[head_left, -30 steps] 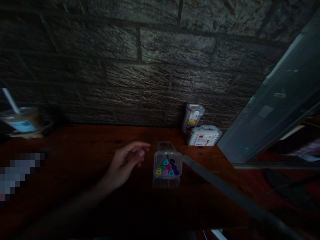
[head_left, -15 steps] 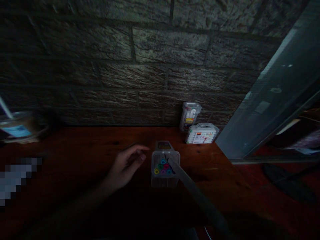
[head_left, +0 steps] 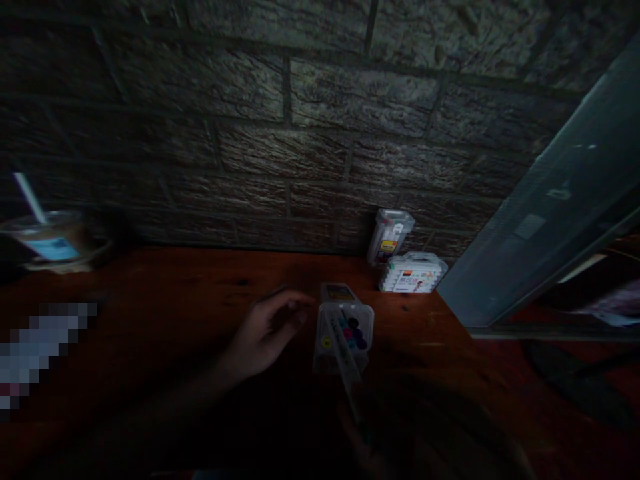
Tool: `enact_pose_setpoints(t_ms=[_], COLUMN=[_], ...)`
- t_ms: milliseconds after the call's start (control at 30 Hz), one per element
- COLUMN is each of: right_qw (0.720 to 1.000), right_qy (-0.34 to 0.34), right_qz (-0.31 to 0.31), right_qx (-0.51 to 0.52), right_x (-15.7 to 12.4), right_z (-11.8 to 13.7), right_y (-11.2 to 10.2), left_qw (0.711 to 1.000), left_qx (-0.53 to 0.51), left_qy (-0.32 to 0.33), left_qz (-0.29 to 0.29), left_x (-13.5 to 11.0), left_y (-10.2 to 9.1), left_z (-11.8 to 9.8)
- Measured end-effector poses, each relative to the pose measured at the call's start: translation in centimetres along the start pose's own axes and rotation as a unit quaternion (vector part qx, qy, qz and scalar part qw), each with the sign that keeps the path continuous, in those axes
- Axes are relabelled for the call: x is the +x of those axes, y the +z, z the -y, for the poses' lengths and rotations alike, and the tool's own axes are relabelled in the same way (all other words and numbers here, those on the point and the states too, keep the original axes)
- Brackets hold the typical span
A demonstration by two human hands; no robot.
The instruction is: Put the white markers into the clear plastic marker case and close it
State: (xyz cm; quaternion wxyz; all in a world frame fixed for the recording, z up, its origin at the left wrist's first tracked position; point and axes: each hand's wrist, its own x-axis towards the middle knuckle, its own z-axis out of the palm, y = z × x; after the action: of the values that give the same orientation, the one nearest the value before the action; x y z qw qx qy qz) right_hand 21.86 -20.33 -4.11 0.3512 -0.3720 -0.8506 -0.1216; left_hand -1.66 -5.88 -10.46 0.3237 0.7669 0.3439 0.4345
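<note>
A clear plastic marker box (head_left: 341,363) lies on the wooden table with its open end towards me, and the coloured ends of several markers show inside. Its lid is folded back at the far side. My right hand (head_left: 363,440), very dark at the bottom, grips a white-barrelled marker (head_left: 343,350). The marker slants up in front of the box opening; whether its tip is inside I cannot tell. Just left of the box is my left hand (head_left: 267,333), fingers loosely curved and apart, holding nothing.
Against the brick wall stand a tall clear marker case (head_left: 390,238) and a white carry case (head_left: 413,273). A drink cup (head_left: 55,240) with a straw is at far left, above a pixelated patch. A grey post (head_left: 520,220) rises at right.
The marker, blurred before, has moved left across the box opening and is clearer. My right hand shows faintly at the bottom. My left hand keeps its pose; the view has shifted slightly left.
</note>
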Motion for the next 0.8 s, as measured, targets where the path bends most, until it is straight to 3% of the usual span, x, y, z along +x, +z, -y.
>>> enact_pose_setpoints(t_ms=[367, 800], right_qw=[0.997, 0.998], right_qy=[-0.07, -0.026], right_qz=[-0.023, -0.003], right_qx=[-0.038, -0.061], right_x=[3.5, 3.7], right_z=[-0.9, -2.0], right_y=[3.4, 4.8], left_qw=[1.0, 0.999], left_qx=[-0.005, -0.035], left_qy=[0.013, 0.008], left_qz=[0.004, 0.025], left_x=[0.2, 0.1], left_y=[-0.1, 0.1], left_z=[-0.6, -0.8])
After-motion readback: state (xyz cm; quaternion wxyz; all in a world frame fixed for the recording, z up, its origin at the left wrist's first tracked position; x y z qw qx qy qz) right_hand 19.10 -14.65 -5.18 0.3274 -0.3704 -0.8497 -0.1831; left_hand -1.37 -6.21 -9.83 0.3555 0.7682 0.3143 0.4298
